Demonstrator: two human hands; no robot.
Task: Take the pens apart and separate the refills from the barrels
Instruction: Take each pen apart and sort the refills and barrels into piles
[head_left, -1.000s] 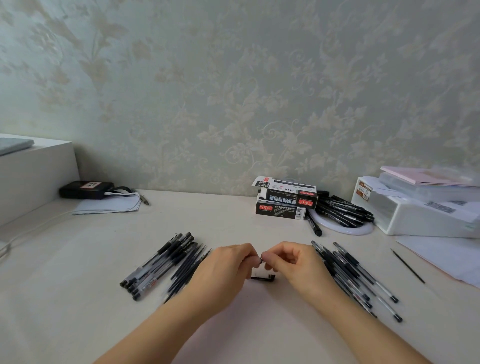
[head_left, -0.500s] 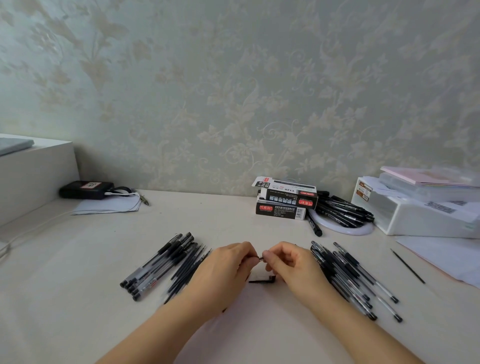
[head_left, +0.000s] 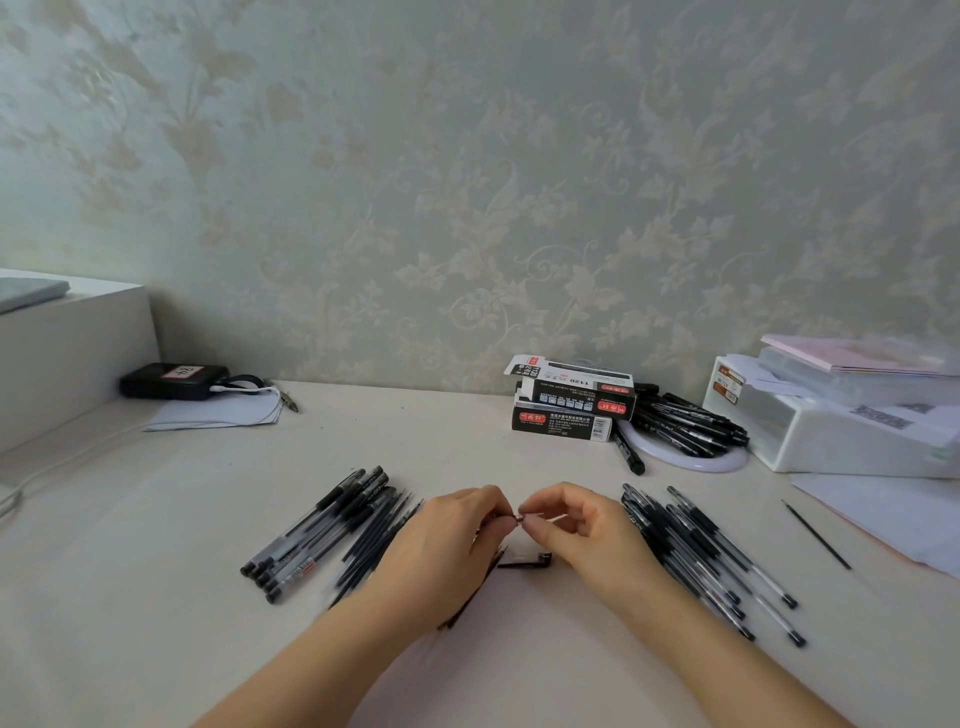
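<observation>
My left hand (head_left: 447, 540) grips a pen; its dark barrel (head_left: 470, 597) pokes out below the palm toward me. My right hand (head_left: 576, 530) pinches the pen's tip end where the two hands meet at the table's middle. A black pen cap (head_left: 527, 561) lies on the table just under the hands. Left of my hands lie a group of barrels (head_left: 311, 535) and a bundle of dark refills (head_left: 376, 540). Right of my hands lies a pile of whole pens (head_left: 696, 551).
Two stacked pen boxes (head_left: 569, 410) stand at the back, with more black pens (head_left: 685, 423) on a white round plate. A white box (head_left: 831, 431) and papers sit far right, a lone thin refill (head_left: 815, 532) beside them. A black case (head_left: 174, 382) lies back left.
Both hands stay together at the pen's tip, with only small finger movements. The pen cap under them has shifted slightly.
</observation>
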